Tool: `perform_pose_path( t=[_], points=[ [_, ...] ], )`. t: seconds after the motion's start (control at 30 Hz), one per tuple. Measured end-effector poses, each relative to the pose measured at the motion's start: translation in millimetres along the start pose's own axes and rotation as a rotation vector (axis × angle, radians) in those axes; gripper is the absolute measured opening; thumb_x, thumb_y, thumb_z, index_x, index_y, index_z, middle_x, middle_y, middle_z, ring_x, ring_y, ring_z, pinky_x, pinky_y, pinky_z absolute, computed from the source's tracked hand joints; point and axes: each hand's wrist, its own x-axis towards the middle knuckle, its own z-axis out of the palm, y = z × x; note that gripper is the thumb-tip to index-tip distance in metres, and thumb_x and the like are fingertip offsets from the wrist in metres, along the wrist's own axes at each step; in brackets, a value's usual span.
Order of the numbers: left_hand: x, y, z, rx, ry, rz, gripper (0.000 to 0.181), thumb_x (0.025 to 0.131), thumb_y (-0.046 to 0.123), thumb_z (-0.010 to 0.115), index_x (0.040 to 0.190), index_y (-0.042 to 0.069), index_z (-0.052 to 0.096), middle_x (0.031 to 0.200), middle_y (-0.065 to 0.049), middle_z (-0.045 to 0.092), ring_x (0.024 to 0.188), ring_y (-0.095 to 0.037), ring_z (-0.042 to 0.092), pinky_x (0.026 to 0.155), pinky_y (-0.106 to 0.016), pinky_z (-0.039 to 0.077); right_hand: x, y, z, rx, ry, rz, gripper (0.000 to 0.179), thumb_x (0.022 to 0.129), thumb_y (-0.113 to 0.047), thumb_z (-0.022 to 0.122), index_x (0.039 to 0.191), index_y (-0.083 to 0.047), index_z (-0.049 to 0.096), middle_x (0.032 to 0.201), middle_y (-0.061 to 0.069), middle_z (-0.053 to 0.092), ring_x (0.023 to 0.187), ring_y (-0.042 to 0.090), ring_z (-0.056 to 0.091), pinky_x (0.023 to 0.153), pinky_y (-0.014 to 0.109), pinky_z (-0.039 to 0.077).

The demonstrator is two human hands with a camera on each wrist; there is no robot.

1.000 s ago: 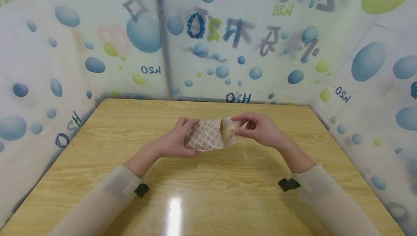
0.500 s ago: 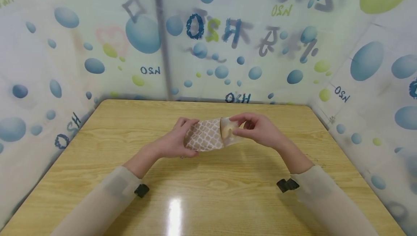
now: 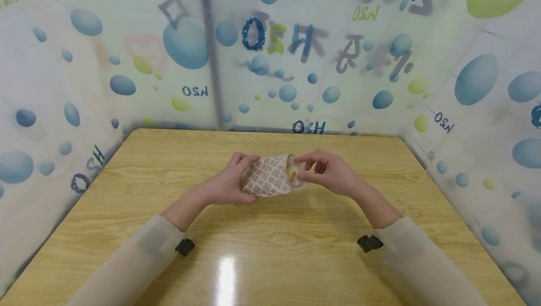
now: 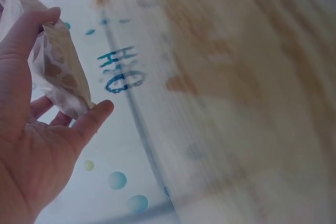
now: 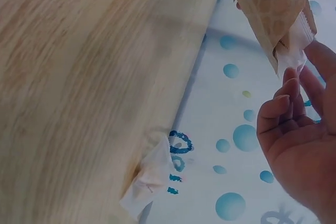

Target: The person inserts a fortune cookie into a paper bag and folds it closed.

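l hand [image 3: 228,186] grips patterned paper bag [image 3: 267,176] at 9 o'clock, r hand [image 3: 334,174] pinches translucent pkt [image 3: 294,168] at 3. prob. both light, crushable, pkt slick; hold edges.

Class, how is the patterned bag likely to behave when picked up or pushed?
The patterned bag is probably floppy, since its thin-looking sides crease. Probably light too, as the left hand holds it by its edges. It looks unlikely to roll, being flattish, not round.

Mirror-reversed "H2O" lettering [image 3: 276,38] is repeating across the patterned backdrop [image 3: 355,83]; smaller lettering [image 3: 195,91] and blurred grey characters [image 3: 350,53] on it are defying sure reading.
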Motion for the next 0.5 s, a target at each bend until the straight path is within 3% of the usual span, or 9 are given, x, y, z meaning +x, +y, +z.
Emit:
perform_pose_path(
  t=[0.23, 0.5],
  points=[
    [-0.6, -0.9, -2.2, -0.009, 0.008, -0.006, 0.108, 0.075, 0.034, 0.090, 0.159, 0.020, 0.024, 0.146, -0.010, 0.027, 0.132, -0.026, 0.040, 0.110, -0.049, 0.044, -7.4, 15, -7, 0.065, 0.047, 0.015, 0.053, 0.093, -0.038, 0.074, 0.144, -0.032, 0.058, 0.115, 0.008, 0.063, 0.076, 0.025, 0.055, 0.062, 0.031, 0.048],
    [-1.6, -1.3, -2.3, -0.006, 0.010, -0.008, 0.108, 0.075, 0.036, 0.090, 0.159, 0.022, 0.024, 0.144, -0.009, 0.028, 0.131, -0.025, 0.040, 0.109, -0.049, 0.044, -10.8, 27, -10, 0.078, 0.020, 0.034, 0.057, 0.094, -0.042, 0.072, 0.148, -0.036, 0.053, 0.126, 0.011, 0.065, 0.080, 0.028, 0.059, 0.063, 0.033, 0.050]
  ],
)
